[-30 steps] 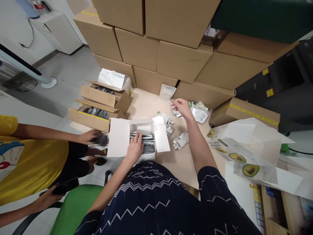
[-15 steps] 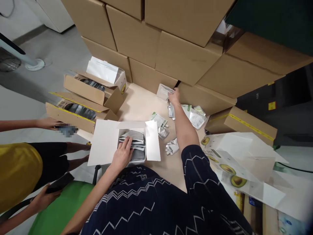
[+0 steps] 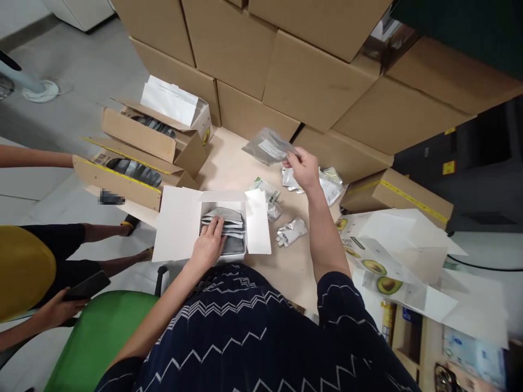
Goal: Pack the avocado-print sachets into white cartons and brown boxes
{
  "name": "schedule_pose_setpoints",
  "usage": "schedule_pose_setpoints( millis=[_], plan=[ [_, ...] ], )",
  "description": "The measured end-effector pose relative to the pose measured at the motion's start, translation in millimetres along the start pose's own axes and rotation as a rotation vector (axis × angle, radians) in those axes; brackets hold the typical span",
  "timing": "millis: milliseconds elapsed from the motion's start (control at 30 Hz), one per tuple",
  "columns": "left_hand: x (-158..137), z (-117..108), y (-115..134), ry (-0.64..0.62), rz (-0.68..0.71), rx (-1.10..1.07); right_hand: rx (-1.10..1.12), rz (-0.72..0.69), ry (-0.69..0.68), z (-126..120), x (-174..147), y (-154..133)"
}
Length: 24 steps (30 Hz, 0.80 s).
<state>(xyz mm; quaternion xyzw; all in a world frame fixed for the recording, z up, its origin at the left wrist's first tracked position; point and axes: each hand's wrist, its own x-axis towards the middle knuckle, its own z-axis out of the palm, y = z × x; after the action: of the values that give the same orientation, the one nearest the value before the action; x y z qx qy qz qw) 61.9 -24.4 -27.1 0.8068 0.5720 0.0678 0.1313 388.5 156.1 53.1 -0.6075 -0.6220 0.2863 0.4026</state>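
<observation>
My left hand (image 3: 209, 243) reaches into an open white box (image 3: 175, 226), its fingers curled over the upper edges of several grey packets (image 3: 233, 244) packed upright inside. The thumb is partly hidden. Raised above the table, my right hand (image 3: 303, 170) pinches one end of a flat grey sachet (image 3: 266, 146) with a white printed label. Beneath and beside that hand lie loose silver pouches (image 3: 330, 188) and a green-and-white pouch (image 3: 265, 190). A crumpled silver pouch (image 3: 291, 232) is on the table between the white box and my right forearm.
Brown cartons (image 3: 318, 81) are stacked along the back. Two open brown boxes (image 3: 143, 177) of packets stand at left. An open avocado-printed box (image 3: 388, 261) is at right. Another person holding a phone (image 3: 87, 286) stands at left near a green chair (image 3: 106, 337).
My right hand has drawn back from the cartons and lifted the sachet off the table, which now tilts in the air. My left hand stays on the packets. The other person's upper hand has shifted left.
</observation>
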Motion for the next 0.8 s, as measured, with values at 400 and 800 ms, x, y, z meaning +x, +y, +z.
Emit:
schedule_pose_setpoints(
  millis=[400, 800],
  plan=[
    [2, 2, 1, 0.025, 0.048, 0.006, -0.103, -0.265, -0.193, 59, -143, -81],
    [1, 6, -2, 0.014, 0.046, -0.009, -0.810, -0.042, -0.792, 135, -111, -82]
  ],
)
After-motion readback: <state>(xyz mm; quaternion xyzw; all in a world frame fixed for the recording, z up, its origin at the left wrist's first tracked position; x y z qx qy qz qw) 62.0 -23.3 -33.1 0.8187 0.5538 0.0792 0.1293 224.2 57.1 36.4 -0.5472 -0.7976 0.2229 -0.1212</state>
